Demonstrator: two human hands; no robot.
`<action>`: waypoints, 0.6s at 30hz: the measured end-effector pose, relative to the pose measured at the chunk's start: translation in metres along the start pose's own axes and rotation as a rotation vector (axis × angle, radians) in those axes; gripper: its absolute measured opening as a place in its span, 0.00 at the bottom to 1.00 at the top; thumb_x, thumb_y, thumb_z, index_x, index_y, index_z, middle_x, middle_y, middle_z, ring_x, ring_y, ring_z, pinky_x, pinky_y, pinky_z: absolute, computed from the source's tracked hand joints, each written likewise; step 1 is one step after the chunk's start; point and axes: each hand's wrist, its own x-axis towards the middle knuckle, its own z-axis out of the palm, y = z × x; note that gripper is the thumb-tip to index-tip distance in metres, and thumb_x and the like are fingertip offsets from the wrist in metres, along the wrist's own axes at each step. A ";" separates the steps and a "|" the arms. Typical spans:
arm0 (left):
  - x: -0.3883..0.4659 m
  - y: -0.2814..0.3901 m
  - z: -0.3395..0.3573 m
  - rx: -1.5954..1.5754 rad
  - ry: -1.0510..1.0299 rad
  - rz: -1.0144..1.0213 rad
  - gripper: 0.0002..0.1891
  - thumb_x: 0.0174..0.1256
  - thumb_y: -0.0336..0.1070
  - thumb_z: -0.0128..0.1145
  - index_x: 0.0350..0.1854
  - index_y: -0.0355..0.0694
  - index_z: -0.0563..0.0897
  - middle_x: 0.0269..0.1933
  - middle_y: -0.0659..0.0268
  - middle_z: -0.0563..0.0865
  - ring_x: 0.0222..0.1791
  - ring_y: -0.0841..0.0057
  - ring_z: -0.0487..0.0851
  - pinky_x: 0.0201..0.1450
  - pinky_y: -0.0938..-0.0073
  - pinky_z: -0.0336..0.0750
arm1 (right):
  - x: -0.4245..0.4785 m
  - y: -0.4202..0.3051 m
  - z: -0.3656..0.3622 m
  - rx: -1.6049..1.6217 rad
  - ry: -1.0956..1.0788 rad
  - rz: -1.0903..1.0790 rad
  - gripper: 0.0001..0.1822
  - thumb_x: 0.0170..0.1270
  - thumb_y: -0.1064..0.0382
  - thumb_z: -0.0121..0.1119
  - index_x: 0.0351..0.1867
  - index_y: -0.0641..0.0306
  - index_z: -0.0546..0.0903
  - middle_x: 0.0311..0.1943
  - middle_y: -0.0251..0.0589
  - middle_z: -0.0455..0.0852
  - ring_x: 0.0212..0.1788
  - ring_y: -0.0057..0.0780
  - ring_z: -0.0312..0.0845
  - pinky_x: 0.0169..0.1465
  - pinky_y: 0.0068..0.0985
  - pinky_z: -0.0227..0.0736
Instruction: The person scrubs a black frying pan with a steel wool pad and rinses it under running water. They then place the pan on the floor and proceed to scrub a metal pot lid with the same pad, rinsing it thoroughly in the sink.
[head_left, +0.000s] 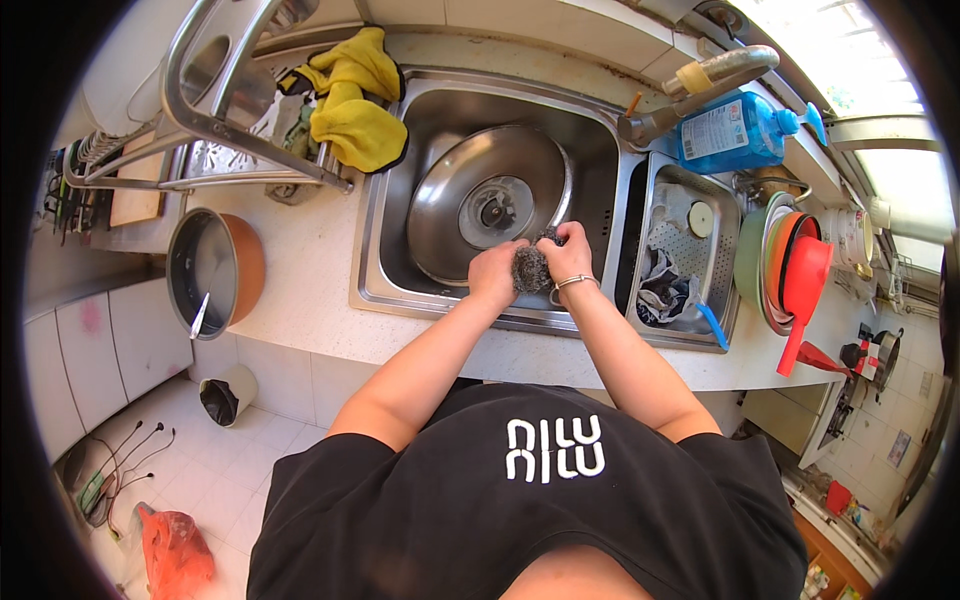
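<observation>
A dark grey steel wool scourer (531, 270) is held between both hands, over the front part of the stainless steel sink (592, 112). My left hand (495, 271) grips its left side. My right hand (570, 259), with a bracelet at the wrist, grips the other side, where a tuft shows above the fingers. Beneath and beyond the hands lies a round metal lid or pan (450, 202) with a knob-like piece at its middle. Its front right edge is hidden by the hands.
Right of the basin, a small drainer sink (682, 217) holds crumpled plastic. A blue soap bottle (720, 135) lies by the faucet (660, 112). Stacked basins and a red ladle (806, 285) stand farther right. Leftward are yellow cloths (356, 112), a metal rack (247, 150) and an orange pot (244, 266).
</observation>
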 end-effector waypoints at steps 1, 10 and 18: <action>0.001 0.002 -0.001 0.033 -0.008 0.004 0.09 0.52 0.34 0.57 0.37 0.46 0.79 0.38 0.58 0.84 0.40 0.54 0.81 0.39 0.57 0.74 | 0.009 0.003 -0.002 0.026 -0.011 0.003 0.20 0.39 0.61 0.67 0.34 0.66 0.73 0.30 0.47 0.79 0.33 0.35 0.75 0.42 0.30 0.72; 0.007 0.013 0.002 0.055 0.030 -0.060 0.05 0.55 0.36 0.54 0.32 0.43 0.75 0.35 0.57 0.82 0.38 0.54 0.80 0.37 0.56 0.74 | 0.012 -0.002 -0.005 0.080 0.001 -0.030 0.19 0.39 0.61 0.66 0.34 0.66 0.73 0.31 0.47 0.79 0.34 0.37 0.76 0.42 0.31 0.72; 0.013 0.006 -0.002 0.030 0.057 0.086 0.06 0.52 0.34 0.54 0.33 0.43 0.74 0.34 0.57 0.82 0.38 0.55 0.81 0.37 0.56 0.74 | 0.046 0.000 -0.009 0.212 -0.072 0.098 0.21 0.40 0.62 0.66 0.37 0.66 0.74 0.31 0.41 0.78 0.32 0.31 0.74 0.38 0.28 0.72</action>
